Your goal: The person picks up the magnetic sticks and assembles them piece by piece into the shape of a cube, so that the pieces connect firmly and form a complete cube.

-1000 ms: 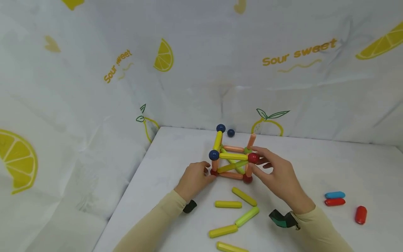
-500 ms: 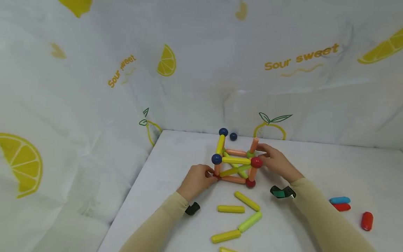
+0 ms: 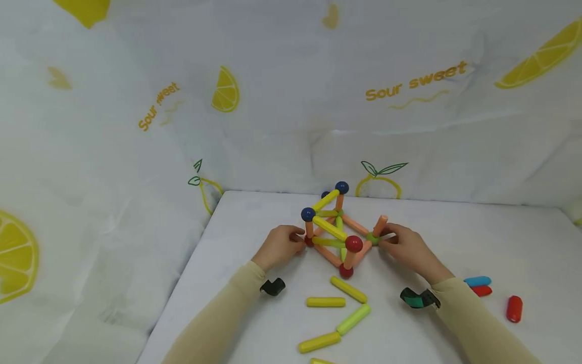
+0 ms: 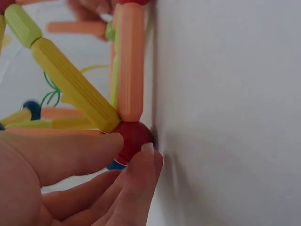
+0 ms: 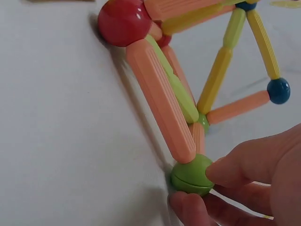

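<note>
A cube-like frame of magnetic sticks and balls stands on the white table, turned cornerwise in the head view. Its base sticks are orange, with yellow and yellow-green diagonals. Two yellow sticks (image 3: pixel 329 228) run along the top between blue balls (image 3: pixel 307 214) and a red ball (image 3: pixel 353 243). My left hand (image 3: pixel 279 246) pinches the red ball (image 4: pixel 134 141) at the lower left corner between thumb and fingers. At the right corner, my right hand (image 3: pixel 409 250) pinches the green ball (image 5: pixel 193 175). An orange stick (image 3: pixel 380 225) rises from that green ball, its top end bare.
Several loose yellow sticks (image 3: pixel 326 302) and a yellow-green stick (image 3: pixel 353 319) lie in front of the frame. Right of my right arm are a blue stick (image 3: pixel 477 281), a red stick (image 3: pixel 483 290) and a short red piece (image 3: pixel 514 309). Behind the frame sits a loose blue ball (image 3: pixel 325 194).
My right hand has moved from the upper red ball to the green corner ball. The frame has turned clockwise as seen from above, its green corner swinging nearer. My left hand stays at its corner.
</note>
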The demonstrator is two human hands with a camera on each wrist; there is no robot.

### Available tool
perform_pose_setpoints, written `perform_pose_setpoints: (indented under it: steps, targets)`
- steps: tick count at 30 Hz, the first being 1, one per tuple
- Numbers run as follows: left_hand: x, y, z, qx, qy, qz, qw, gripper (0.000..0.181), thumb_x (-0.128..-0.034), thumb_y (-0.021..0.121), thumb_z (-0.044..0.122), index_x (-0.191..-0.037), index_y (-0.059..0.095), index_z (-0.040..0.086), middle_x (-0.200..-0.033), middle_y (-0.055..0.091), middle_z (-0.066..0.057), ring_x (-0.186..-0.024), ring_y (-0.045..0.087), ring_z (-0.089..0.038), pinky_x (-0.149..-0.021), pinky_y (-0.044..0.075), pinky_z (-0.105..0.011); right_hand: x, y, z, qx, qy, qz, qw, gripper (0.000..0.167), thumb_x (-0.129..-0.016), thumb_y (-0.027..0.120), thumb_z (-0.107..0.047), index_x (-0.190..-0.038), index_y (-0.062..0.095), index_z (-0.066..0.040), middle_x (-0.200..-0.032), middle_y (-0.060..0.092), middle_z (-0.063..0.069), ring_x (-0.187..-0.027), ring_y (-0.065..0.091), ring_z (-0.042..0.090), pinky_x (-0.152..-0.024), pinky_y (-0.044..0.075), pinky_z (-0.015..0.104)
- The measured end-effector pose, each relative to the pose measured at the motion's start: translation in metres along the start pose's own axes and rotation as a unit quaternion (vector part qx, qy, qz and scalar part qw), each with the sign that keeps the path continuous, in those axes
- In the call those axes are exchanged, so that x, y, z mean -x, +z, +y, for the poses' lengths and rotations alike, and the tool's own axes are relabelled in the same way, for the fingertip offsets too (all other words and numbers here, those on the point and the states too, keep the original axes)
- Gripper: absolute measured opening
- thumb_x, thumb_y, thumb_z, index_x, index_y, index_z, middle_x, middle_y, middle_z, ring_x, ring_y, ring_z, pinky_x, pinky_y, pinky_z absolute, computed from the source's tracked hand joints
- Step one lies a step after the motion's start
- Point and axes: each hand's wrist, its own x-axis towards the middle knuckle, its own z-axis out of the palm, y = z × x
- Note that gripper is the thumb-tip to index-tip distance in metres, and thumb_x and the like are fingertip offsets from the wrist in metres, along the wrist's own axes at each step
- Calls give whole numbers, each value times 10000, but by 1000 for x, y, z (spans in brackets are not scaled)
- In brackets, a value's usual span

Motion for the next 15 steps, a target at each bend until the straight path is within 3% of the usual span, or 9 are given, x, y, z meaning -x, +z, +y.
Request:
perform_pose_setpoints:
  steps: [7, 15]
  targets:
    - [-17, -14, -13, 425, 112, -491, 9978, 483, -1057, 661, 182, -1527, 602, 88, -1436, 713, -69, -1293, 707, -253, -1081, 583, -445, 24, 13, -10, -148, 9, -176, 9997, 404, -1019, 720, -209, -1362, 691, 3, -1237, 767, 166, -1093, 748, 315, -852, 630, 425]
    - [-31, -20, -24, 908, 201, -901, 9916, 512, -1077, 628, 205, -1580, 550, 159, -1553, 623, -32, -1348, 670, -238, -1095, 578, -413, 35, 30, -23, -335, 70, -180, 9993, 395, -1003, 749, -182, -1344, 697, 11, -1193, 778, 129, -1042, 741, 243, -819, 622, 370]
